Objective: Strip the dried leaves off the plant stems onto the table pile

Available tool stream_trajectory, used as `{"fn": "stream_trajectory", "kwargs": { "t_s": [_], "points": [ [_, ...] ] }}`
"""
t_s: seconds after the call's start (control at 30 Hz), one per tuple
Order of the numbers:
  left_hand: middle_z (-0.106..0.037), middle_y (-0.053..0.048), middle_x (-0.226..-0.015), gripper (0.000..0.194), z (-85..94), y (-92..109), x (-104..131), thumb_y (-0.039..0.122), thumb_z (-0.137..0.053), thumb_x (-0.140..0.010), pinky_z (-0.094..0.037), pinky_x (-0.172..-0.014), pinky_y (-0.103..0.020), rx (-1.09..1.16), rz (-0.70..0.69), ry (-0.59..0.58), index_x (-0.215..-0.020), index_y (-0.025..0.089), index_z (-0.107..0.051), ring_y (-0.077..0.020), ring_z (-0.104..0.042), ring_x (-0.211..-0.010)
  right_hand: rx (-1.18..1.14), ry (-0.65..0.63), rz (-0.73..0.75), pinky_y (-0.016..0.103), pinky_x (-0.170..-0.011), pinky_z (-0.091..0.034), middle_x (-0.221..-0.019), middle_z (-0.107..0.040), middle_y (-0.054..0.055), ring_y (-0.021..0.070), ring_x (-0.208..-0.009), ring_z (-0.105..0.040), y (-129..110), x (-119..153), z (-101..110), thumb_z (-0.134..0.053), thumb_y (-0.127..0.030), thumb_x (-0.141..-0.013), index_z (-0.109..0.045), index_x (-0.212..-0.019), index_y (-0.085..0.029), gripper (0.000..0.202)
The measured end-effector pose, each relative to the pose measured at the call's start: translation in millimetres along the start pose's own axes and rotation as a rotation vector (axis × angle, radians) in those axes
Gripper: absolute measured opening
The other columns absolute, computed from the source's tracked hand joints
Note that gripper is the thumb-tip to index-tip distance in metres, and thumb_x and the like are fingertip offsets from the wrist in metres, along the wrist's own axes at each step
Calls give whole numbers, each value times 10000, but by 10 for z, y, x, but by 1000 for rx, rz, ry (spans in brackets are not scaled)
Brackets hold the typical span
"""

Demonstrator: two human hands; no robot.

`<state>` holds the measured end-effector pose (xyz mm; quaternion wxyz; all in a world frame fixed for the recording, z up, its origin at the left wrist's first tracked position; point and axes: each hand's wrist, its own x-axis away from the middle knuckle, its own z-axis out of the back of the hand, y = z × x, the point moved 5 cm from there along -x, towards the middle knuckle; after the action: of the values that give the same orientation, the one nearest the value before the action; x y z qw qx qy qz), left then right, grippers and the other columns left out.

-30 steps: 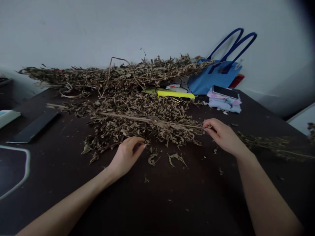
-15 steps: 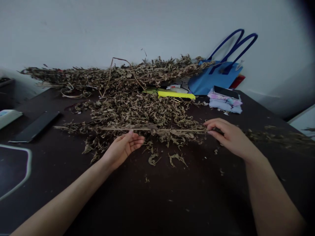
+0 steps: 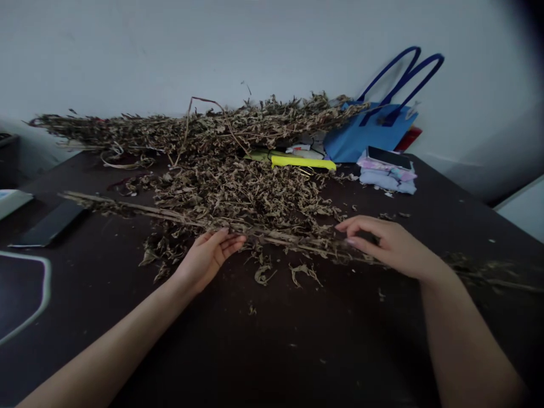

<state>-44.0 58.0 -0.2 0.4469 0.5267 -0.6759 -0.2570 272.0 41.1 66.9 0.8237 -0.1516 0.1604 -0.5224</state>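
While the long dry stem (image 3: pixel 272 238) lies aslant along the front of the heap of withered leaves (image 3: pixel 242 190), its left end reaches near a flat black object (image 3: pixel 49 225) and its right part goes behind the right hand (image 3: pixel 343 233). The left hand (image 3: pixel 212 252) has its palm turned up and its fingers half curled, with the thumb against the stem; whether it grips firmly, I cannot tell. The right hand is not clenched: its thumb and forefinger stand apart, close to the stem.

Just in front of the heap are some loose curled leaves (image 3: pixel 305 275), and to the right another leafy branch (image 3: pixel 497 275) is partly covered by the right forearm. Behind the heap, a larger bundle of dry plants (image 3: pixel 255 124) stretches along the wall (image 3: pixel 255 51). A bright yellow object (image 3: pixel 304 163) lies at the heap's rear edge; farther right, a phone (image 3: pixel 389 158) rests on folded cloth (image 3: pixel 387 180) beside a blue bag (image 3: pixel 368 136).

All this is on a dark table (image 3: pixel 318 351), sprinkled with small crumbs; the wall is pale and plain. The leaves are brittle-looking, crumpled and grey-brown, the stem thin and straw-coloured, the bag flat-sided with two arched handles (image 3: pixel 403 79).
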Motion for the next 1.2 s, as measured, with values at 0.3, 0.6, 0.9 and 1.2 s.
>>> {"fn": "stream_trajectory", "kwargs": {
  "t_s": [0.3,0.6,0.9,1.2],
  "points": [
    [-712,-94,-780,179,-99,-135,115,123,-500,-870,-543,-863,-325,14,16,-76,-716,119,-590,-202,-686,-873,39,-46,85,344,-819,-485,-1090,-626,41,188,-971,-598,-291,-134,-379,-425,-355,-910,-559,-1091,-251,249],
    [-718,-93,-812,156,-92,-206,121,64,-538,-837,-549,-829,-261,35,13,-100,-726,96,-642,-171,-684,-849,75,-36,91,354,-834,-459,-1059,-611,44,191,-970,-569,-308,-138,-406,-387,-318,-931,-555,-1058,-238,225],
    [-720,-118,-898,137,-186,-238,179,133,-553,-846,-559,-755,-250,20,26,-190,-841,77,-678,-177,-686,-820,150,154,90,353,-809,-434,-977,-604,50,197,-913,-557,-247,-161,-331,-380,-267,-932,-535,-988,-220,172],
    [-721,-132,-872,172,-206,-339,214,122,-511,-866,-550,-802,-267,37,118,-145,-811,68,-665,-191,-686,-849,271,286,59,352,-788,-401,-961,-615,50,206,-907,-556,-67,-165,-246,-387,-263,-924,-538,-988,-219,170]
  ]
}}
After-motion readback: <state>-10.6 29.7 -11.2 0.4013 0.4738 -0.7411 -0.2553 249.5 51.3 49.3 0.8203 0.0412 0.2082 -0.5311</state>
